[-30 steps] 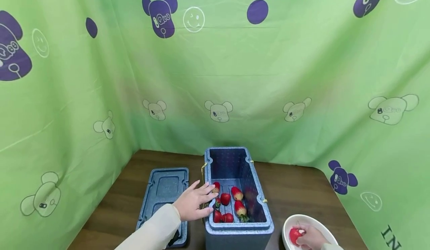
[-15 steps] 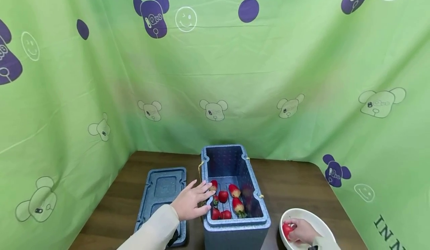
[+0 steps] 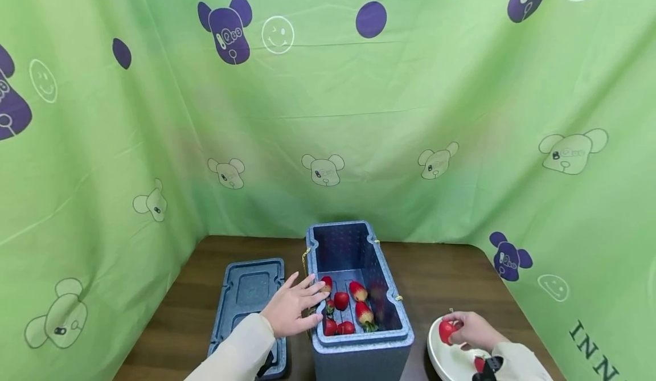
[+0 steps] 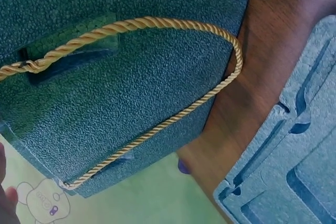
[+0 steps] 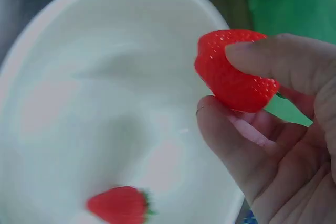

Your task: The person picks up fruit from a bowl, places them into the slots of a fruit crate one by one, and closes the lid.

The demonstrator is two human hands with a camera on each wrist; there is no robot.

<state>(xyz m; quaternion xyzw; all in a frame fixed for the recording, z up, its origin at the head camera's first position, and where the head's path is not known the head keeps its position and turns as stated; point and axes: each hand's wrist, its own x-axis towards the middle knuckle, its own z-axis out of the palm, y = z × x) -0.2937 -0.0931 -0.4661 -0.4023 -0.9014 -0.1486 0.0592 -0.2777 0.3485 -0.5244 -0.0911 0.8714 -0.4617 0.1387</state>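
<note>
My right hand (image 3: 476, 331) pinches a red strawberry (image 5: 233, 69) between thumb and fingers, just above the rim of a white bowl (image 3: 445, 358). Inside that bowl lies another strawberry (image 5: 119, 204) with a green cap. My left hand (image 3: 294, 307) rests with straight, spread fingers on the left rim of a blue foam box (image 3: 359, 341). Several strawberries (image 3: 340, 300) lie on the floor of the box, toward its near end; some are partly hidden by the fingers and wall. In the left wrist view only fingertips (image 4: 6, 198) show at the edge.
A blue lid (image 3: 253, 284) lies on the wooden table (image 3: 435, 278) left of the box. A twisted yellow cord (image 4: 157, 23) loops along the box's side. Green printed cloth (image 3: 328, 85) hangs behind and at both sides.
My right hand has lifted the strawberry from inside the bowl up to its rim. The left hand stays on the box. The head view has shifted slightly.
</note>
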